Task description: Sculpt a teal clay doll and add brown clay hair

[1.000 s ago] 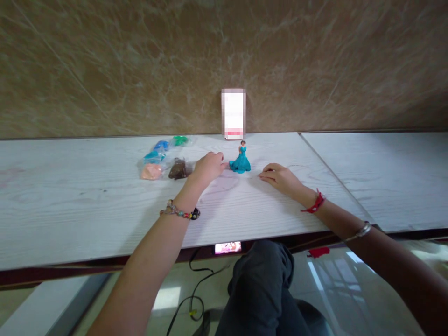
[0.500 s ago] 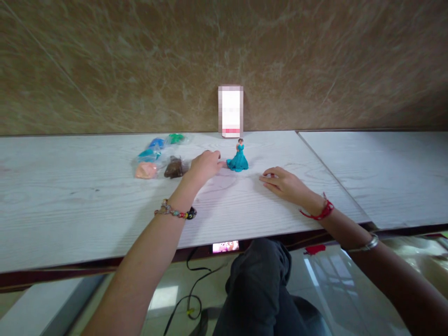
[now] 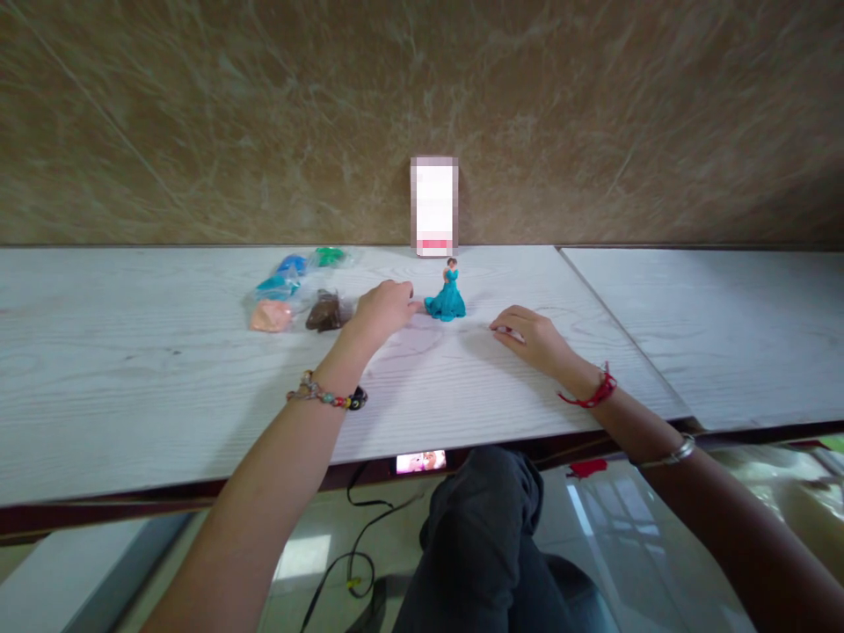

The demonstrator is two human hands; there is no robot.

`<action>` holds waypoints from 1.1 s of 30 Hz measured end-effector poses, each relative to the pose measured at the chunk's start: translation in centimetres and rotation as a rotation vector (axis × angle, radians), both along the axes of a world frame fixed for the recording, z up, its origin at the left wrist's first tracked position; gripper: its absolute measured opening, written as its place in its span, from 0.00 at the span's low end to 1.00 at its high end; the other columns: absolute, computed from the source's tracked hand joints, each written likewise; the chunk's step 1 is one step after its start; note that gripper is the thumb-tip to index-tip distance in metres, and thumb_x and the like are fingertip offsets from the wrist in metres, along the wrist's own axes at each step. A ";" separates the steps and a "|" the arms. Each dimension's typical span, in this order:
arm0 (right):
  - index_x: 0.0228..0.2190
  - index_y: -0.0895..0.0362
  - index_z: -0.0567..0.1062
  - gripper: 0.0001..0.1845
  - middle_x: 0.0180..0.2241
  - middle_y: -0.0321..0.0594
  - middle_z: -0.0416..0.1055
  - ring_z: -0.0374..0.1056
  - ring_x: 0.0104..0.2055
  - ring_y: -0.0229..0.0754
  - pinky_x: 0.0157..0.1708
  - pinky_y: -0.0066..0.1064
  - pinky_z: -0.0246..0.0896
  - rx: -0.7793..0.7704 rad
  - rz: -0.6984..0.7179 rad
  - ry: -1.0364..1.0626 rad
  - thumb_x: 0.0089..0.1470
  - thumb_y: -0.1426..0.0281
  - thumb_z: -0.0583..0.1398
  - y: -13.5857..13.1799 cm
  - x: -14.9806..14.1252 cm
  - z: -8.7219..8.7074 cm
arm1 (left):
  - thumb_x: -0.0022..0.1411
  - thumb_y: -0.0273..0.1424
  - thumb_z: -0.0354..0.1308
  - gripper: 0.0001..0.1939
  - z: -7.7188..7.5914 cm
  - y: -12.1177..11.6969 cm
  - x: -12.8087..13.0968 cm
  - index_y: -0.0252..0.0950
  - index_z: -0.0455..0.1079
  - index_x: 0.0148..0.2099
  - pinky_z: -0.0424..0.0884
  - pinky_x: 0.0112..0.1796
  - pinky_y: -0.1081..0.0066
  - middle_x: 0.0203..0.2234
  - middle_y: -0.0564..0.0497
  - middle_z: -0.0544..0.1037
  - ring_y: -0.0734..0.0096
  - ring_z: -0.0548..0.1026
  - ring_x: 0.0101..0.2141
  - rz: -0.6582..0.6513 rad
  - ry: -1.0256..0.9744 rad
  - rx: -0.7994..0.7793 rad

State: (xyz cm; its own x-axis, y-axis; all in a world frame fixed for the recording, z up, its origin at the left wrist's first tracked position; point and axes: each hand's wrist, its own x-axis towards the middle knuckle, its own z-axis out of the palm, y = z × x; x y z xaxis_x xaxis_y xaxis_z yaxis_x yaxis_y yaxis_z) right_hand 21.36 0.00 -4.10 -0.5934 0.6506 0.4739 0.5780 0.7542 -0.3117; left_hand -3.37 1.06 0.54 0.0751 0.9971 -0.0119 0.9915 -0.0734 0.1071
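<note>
A small clay figurine (image 3: 447,297) in a teal dress, with brown hair, stands upright on the white table (image 3: 422,387). My left hand (image 3: 386,309) rests just to its left, palm down. One digit reaches out to the edge of the skirt; whether it touches cannot be told. The other fingers are bent over and partly hidden, with nothing visible in them. To the figurine's right, apart from it, my right hand (image 3: 531,334) lies on the table with loosely curved fingers and a gap between them. It holds nothing that I can see.
A phone (image 3: 434,207) with a blurred screen leans on the brown marbled wall behind the figurine. Left of my hands lie bags of clay: brown (image 3: 324,311), peach (image 3: 271,316), teal (image 3: 277,285), blue (image 3: 292,263) and green (image 3: 329,256). A second lit screen (image 3: 420,462) shows below the table edge.
My right hand's fingers have shifted slightly, with the front ones lifting a little off the thumb. The left hand and figurine stay in place; the view has tilted a little.
</note>
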 end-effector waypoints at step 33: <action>0.31 0.59 0.77 0.13 0.31 0.42 0.74 0.68 0.30 0.38 0.29 0.27 0.58 0.224 -0.092 -0.211 0.55 0.71 0.52 -0.3 -0.7 0.3 | 0.50 0.26 0.53 0.06 -3.5 -1.7 7.2 0.31 0.70 0.27 0.51 0.23 0.76 0.13 0.58 0.61 0.81 0.57 0.19 -0.291 -0.834 -0.020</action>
